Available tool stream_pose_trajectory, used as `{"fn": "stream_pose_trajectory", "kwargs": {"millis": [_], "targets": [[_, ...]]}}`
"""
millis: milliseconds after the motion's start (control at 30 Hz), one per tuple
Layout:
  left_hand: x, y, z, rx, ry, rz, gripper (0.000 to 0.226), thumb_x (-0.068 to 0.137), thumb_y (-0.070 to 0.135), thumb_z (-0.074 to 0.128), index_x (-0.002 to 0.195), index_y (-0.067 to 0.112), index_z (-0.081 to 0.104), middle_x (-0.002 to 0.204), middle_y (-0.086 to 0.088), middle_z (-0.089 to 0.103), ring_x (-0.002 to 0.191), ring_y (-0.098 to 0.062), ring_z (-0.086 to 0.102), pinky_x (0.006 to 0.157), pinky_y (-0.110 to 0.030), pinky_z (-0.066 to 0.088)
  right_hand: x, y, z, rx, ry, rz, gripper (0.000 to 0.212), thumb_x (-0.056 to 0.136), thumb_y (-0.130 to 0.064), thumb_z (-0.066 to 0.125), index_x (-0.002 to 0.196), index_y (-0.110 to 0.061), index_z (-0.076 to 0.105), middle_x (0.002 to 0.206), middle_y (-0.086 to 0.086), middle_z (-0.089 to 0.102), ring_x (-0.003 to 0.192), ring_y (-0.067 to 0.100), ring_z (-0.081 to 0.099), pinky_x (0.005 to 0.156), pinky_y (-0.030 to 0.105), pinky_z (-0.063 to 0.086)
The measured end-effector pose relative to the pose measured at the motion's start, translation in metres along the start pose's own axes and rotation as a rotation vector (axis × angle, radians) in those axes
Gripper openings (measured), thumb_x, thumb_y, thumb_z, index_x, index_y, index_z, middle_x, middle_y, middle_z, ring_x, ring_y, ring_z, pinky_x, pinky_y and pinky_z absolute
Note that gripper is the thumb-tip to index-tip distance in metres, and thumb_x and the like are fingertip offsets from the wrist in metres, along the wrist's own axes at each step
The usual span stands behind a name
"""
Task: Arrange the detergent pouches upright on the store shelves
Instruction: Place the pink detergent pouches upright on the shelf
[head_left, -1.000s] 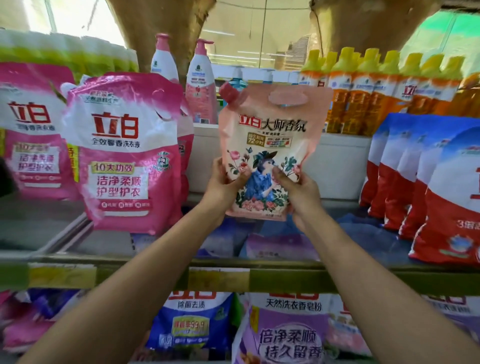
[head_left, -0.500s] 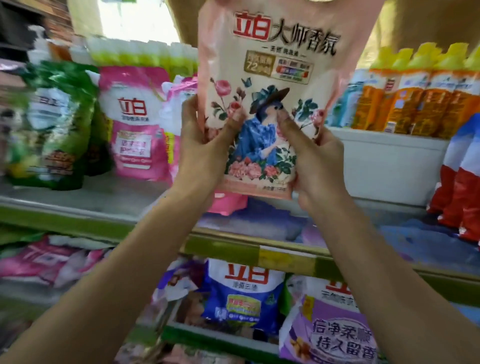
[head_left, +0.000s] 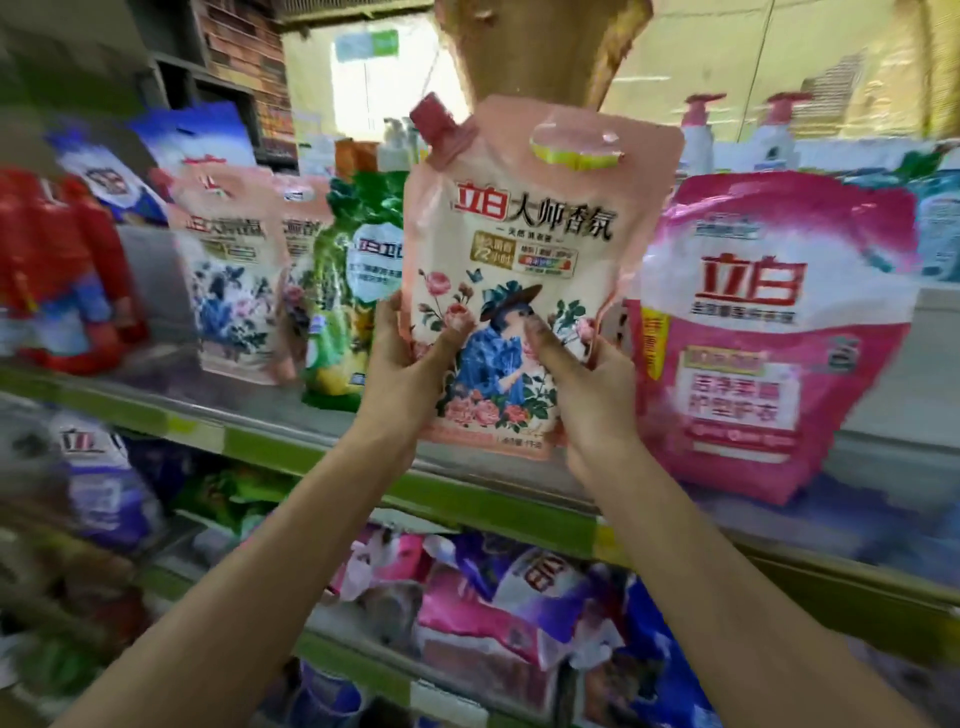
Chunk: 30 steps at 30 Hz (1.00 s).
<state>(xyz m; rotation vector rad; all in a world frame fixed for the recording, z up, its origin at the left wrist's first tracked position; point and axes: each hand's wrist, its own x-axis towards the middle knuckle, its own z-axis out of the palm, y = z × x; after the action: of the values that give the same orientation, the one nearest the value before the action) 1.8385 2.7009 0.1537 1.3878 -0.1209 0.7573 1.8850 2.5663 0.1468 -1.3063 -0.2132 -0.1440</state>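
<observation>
I see my left hand (head_left: 400, 364) and right hand (head_left: 592, 384) gripping one peach pouch (head_left: 524, 270) at frame centre, long axis vertical, spout up. Two matching pouches (head_left: 234, 280) stand upright at centre left, one pink pouch (head_left: 769, 332) at right.

Both hands (head_left: 410, 364) grip a peach pouch (head_left: 524, 249) upright above the shelf (head_left: 291, 447).

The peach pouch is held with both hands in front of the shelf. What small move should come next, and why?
Probably carry the peach pouch left and set it upright beside the matching pouches. The left hand and right hand grip its lower part, and it is off the shelf.
</observation>
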Motion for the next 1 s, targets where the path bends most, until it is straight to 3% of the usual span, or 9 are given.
{"fn": "stream_pose_trajectory", "kwargs": {"millis": [100, 233, 333, 433, 533, 600, 700, 867, 1000], "targets": [[0.013, -0.016, -0.018, 0.011, -0.035, -0.041, 0.031, 0.09, 0.021, 0.068, 0.105, 0.039, 0.048, 0.102, 0.012, 0.07, 0.089, 0.003, 0.069, 0.066, -0.011, 0.053, 0.006, 0.014, 0.013, -0.048, 0.037, 0.014, 0.075, 0.075, -0.049, 0.08, 0.137, -0.017, 0.053, 0.1, -0.009, 0.073, 0.073, 0.037, 0.069, 0.043, 0.041, 0.053], [0.019, -0.034, -0.032, 0.02, -0.061, -0.098, 0.032, 0.089, 0.024, 0.069, 0.112, 0.031, 0.048, 0.107, -0.004, 0.07, 0.084, -0.006, 0.072, 0.064, -0.019, 0.056, 0.008, 0.03, 0.021, -0.082, 0.069, 0.008, 0.08, 0.073, -0.05, 0.08, 0.14, -0.017, 0.05, 0.139, 0.001, 0.058, 0.106, 0.018, 0.064, 0.044, 0.018, 0.05], [0.018, -0.041, -0.037, 0.043, -0.059, -0.097, 0.037, 0.089, 0.029, 0.068, 0.118, 0.029, 0.045, 0.1, -0.003, 0.068, 0.07, -0.006, 0.069, 0.048, -0.016, 0.052, 0.013, 0.039, 0.023, -0.084, 0.034, -0.054, 0.068, 0.076, -0.045, 0.08, 0.133, -0.016, 0.057, 0.136, 0.0, 0.061, 0.127, 0.019, 0.054, 0.092, 0.033, 0.053], [0.015, -0.04, -0.032, 0.125, 0.014, -0.098, 0.051, 0.089, 0.028, 0.067, 0.131, 0.022, 0.039, 0.122, -0.008, 0.06, 0.106, -0.016, 0.065, 0.073, -0.023, 0.057, 0.009, 0.035, 0.019, -0.127, 0.007, -0.065, 0.066, 0.076, -0.045, 0.08, 0.131, -0.019, 0.057, 0.134, -0.003, 0.062, 0.126, 0.016, 0.055, 0.102, 0.036, 0.046], [0.006, -0.026, -0.014, 0.48, 0.193, 0.116, 0.067, 0.087, 0.017, 0.071, 0.141, 0.013, 0.031, 0.141, -0.009, 0.034, 0.131, -0.013, 0.031, 0.107, -0.021, 0.034, 0.004, 0.025, 0.004, -0.16, -0.039, -0.134, 0.061, 0.071, -0.049, 0.08, 0.122, -0.021, 0.062, 0.118, -0.006, 0.07, 0.111, 0.011, 0.065, 0.098, 0.036, 0.053], [-0.006, -0.012, 0.008, 0.493, 0.184, 0.298, 0.062, 0.086, 0.009, 0.07, 0.138, 0.012, 0.036, 0.138, -0.008, 0.034, 0.127, -0.01, 0.032, 0.103, -0.002, 0.025, 0.0, 0.012, -0.014, -0.212, 0.003, -0.229, 0.059, 0.066, -0.056, 0.076, 0.115, -0.028, 0.061, 0.112, -0.012, 0.068, 0.105, 0.001, 0.064, 0.089, 0.021, 0.054], [-0.026, 0.001, 0.05, 0.365, 0.013, 0.442, 0.044, 0.089, 0.009, 0.064, 0.129, 0.015, 0.045, 0.124, 0.002, 0.048, 0.118, -0.009, 0.047, 0.101, -0.011, 0.037, -0.002, -0.007, -0.049, -0.234, 0.151, -0.396, 0.038, 0.072, -0.053, 0.076, 0.1, -0.03, 0.062, 0.096, -0.011, 0.069, 0.088, -0.005, 0.066, 0.078, 0.016, 0.054], [-0.034, -0.011, 0.117, 0.225, -0.326, 0.09, 0.055, 0.089, 0.035, 0.066, 0.135, 0.021, 0.038, 0.13, 0.006, 0.056, 0.121, -0.006, 0.054, 0.103, -0.032, 0.047, 0.002, -0.03, -0.123, -0.269, 0.594, -0.644, 0.037, 0.08, -0.029, 0.08, 0.092, -0.033, 0.045, 0.09, -0.007, 0.056, 0.08, 0.003, 0.058, 0.073, 0.022, 0.049], [-0.019, -0.028, 0.146, 0.187, -0.305, -0.296, 0.099, 0.071, 0.05, 0.075, 0.149, 0.016, 0.023, 0.145, -0.005, 0.048, 0.132, -0.024, 0.048, 0.109, -0.05, 0.04, 0.027, -0.036, -0.18, -0.3, 0.554, -0.314, 0.071, 0.064, -0.041, 0.089, 0.111, -0.023, 0.038, 0.121, 0.001, 0.049, 0.107, 0.019, 0.056, 0.091, 0.034, 0.049]]}}
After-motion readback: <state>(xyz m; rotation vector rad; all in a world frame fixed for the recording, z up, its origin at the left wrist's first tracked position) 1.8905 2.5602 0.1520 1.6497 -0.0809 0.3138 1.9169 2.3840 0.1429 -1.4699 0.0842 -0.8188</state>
